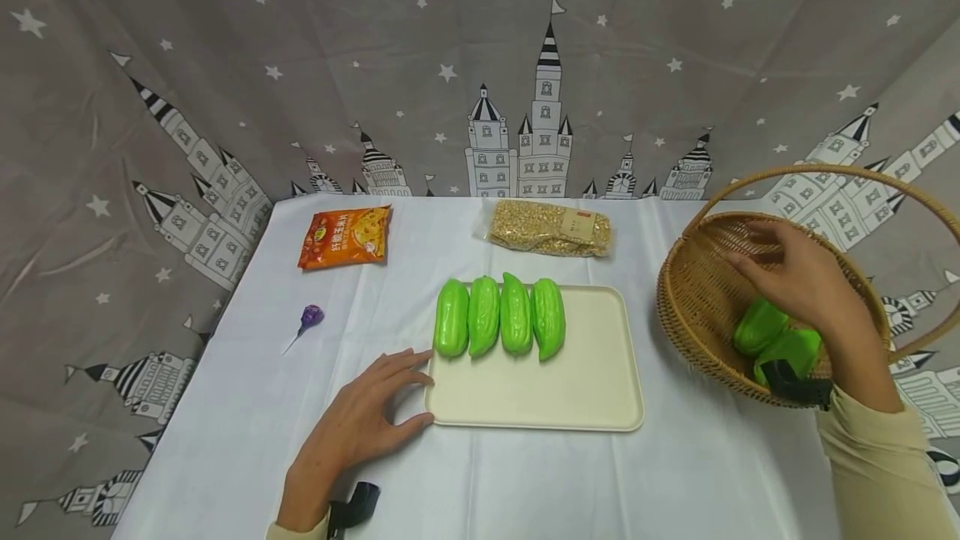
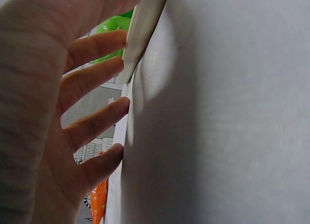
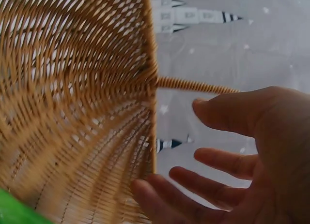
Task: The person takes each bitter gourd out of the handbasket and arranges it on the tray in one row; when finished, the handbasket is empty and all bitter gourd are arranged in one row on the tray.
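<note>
A person's right hand (image 1: 813, 282) hung over a round, tan wicker basket (image 1: 701, 302), thumb and fingers apart and holding nothing, with two plump bright-green vegetables (image 1: 759, 328) lying inside. The left hand (image 1: 367, 417) — fingers spread, grasping nothing — rested its thumb and some fingertips against the left edge of a cream rectangular tray (image 1: 540, 394), where four elongated bright-green vegetables (image 1: 514, 319) lay side by side at the far left. Farther back, a shiny orange packet (image 1: 345, 237) bore white Chinese characters, including "玉米片"; a clear plastic bag of golden grains (image 1: 528, 227) carried a pale label (image 1: 579, 226) too small to read.
</note>
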